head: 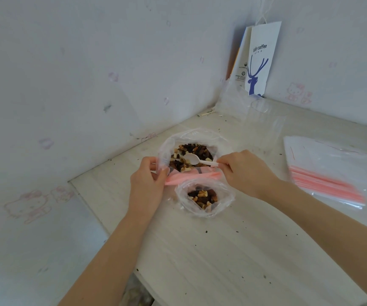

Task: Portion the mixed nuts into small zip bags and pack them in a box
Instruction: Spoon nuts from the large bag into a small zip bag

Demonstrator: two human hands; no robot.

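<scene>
A small zip bag [204, 200] with a portion of mixed nuts in it hangs just above the table, its pink zip strip [191, 176] stretched between my hands. My left hand [148, 180] pinches the strip's left end. My right hand [244, 171] pinches its right end. Right behind the strip stands a large clear bag of mixed nuts [189, 155], open at the top, with a white plastic spoon [196, 160] lying in it.
A stack of unused zip bags with pink strips [328, 173] lies at the right. A clear plastic cup [261, 120] and crumpled clear plastic stand behind, with a white paper coffee bag [259, 60] in the corner. The table edge [94, 208] runs at left; crumbs dot the tabletop.
</scene>
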